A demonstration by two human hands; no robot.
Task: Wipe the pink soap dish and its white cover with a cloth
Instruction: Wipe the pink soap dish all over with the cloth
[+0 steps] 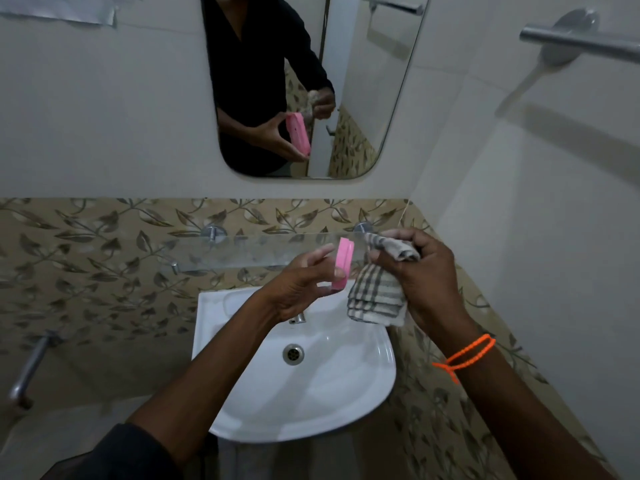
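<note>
1. Pink soap dish [342,264] held on edge in the left hand [300,292], over the white basin [242,393] and in front of the glass shelf [242,252]; likely kept there so drips or grit fall into the basin.
2. Left fingers [313,254] curled round the dish, thumb low on its near edge, broad face turned toward the cloth; mirror [360,98] confirms the same grasp from the far side.
3. Checked cloth [377,296] bunched in the right hand [426,271], just beside the dish; contact between the two not clear.
4. Right fingers [384,258] clenched on the cloth's upper folds, rest hanging loose below; probably gathered into a pad for rubbing.
5. White cover not found anywhere in view.
6. Judged mid-wipe on the dish, cover not yet handled.
</note>
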